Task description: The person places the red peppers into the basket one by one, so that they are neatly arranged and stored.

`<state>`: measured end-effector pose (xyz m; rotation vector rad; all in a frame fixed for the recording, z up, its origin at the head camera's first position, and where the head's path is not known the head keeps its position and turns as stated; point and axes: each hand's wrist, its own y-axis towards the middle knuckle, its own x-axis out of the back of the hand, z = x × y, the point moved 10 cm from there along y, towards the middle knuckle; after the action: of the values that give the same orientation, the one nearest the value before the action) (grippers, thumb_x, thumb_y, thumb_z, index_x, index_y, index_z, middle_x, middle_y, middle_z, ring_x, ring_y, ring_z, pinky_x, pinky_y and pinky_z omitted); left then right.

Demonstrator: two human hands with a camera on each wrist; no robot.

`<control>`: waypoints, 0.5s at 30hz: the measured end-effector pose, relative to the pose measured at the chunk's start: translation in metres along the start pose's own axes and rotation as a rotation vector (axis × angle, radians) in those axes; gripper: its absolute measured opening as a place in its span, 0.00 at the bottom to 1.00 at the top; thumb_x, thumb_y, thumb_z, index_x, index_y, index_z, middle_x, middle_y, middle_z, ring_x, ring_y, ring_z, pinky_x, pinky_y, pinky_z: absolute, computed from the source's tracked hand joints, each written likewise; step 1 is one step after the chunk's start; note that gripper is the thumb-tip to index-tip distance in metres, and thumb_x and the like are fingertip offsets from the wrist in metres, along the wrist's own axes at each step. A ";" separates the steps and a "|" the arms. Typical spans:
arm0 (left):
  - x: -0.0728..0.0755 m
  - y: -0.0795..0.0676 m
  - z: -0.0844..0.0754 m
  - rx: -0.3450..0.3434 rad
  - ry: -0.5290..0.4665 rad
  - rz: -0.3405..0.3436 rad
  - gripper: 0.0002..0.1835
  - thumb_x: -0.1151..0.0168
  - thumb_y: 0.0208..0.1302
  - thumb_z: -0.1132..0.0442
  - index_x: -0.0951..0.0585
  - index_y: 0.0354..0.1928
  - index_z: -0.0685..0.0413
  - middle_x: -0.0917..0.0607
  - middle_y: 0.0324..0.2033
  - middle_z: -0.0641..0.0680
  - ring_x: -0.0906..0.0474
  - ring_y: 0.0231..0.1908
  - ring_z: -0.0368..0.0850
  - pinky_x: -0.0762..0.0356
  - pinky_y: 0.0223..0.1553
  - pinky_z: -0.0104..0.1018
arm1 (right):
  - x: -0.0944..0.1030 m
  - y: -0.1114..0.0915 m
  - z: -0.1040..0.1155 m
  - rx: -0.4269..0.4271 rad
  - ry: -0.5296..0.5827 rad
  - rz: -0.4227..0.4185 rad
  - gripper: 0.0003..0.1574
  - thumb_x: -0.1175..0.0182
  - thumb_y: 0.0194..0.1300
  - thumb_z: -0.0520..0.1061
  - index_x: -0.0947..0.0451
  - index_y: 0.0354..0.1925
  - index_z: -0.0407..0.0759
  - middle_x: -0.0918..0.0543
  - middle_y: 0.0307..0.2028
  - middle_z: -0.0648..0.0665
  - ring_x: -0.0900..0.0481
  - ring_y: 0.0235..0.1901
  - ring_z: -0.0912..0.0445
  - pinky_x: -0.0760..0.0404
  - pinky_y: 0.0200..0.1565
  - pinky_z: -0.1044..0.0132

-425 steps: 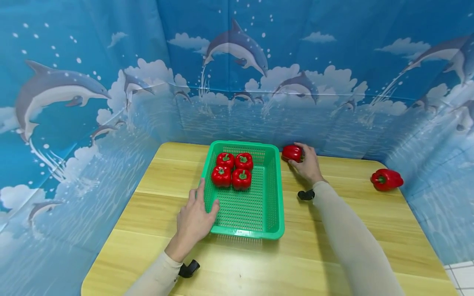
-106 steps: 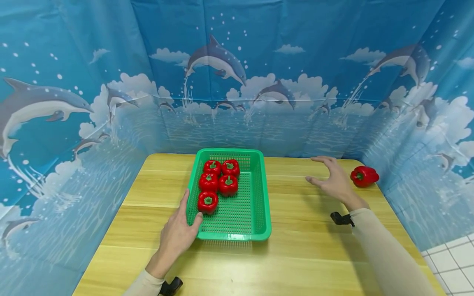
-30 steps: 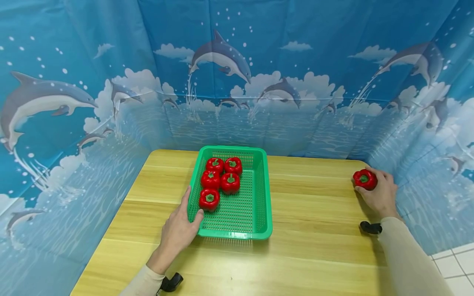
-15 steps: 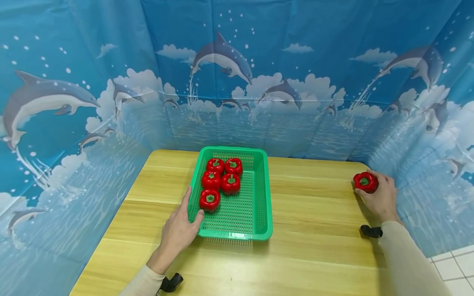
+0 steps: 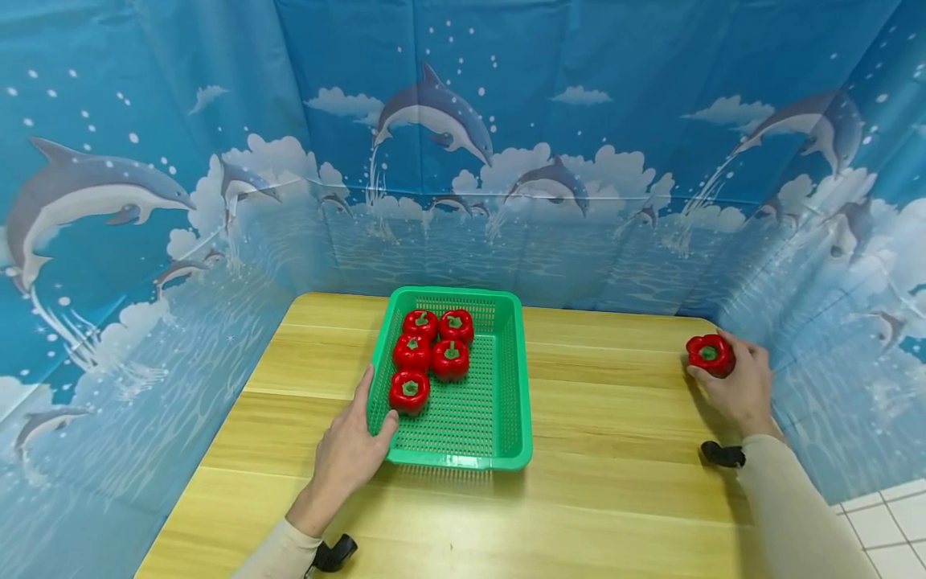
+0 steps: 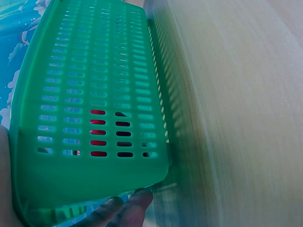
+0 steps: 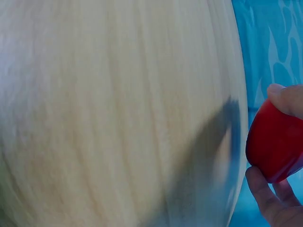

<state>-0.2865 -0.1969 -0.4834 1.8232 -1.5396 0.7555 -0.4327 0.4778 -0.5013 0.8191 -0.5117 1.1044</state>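
Note:
In the head view, the right hand (image 5: 743,384) grips a red bell pepper (image 5: 709,355) near the table's far right corner. The green stem faces the camera. The right wrist view shows thumb and fingers on opposite sides of this pepper (image 7: 277,142); whether it touches the table is hard to tell. The left hand (image 5: 349,450) holds the near left side of a green plastic basket (image 5: 512,460), thumb over the rim. Fingertips (image 6: 137,203) curl at the basket's edge in the left wrist view. Several red bell peppers (image 5: 451,359) stand stem up in the basket's left part.
The basket stands on a light wooden table (image 5: 608,482), whose bare surface stretches between it and the right hand. A blue dolphin-print curtain (image 5: 550,241) hangs close behind the table and along both sides. White floor tiles (image 5: 886,523) show at the lower right.
Since the earliest frame, the pepper from beside the basket has joined the others inside. The right hand has moved right, taken the last table pepper and turned its stem upward, lately shifting it slightly left.

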 end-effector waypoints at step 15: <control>0.000 0.001 0.001 0.009 0.005 0.001 0.50 0.33 0.84 0.47 0.47 0.97 0.39 0.18 0.78 0.74 0.29 0.20 0.48 0.34 0.19 0.40 | 0.001 0.001 0.019 0.025 0.010 -0.003 0.55 0.21 0.77 0.44 0.36 0.90 0.35 0.34 0.76 0.15 0.33 0.70 0.22 0.28 0.62 0.23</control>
<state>-0.2872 -0.1979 -0.4846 1.8264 -1.5359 0.7680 -0.4327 0.4638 -0.4890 0.8356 -0.4886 1.1133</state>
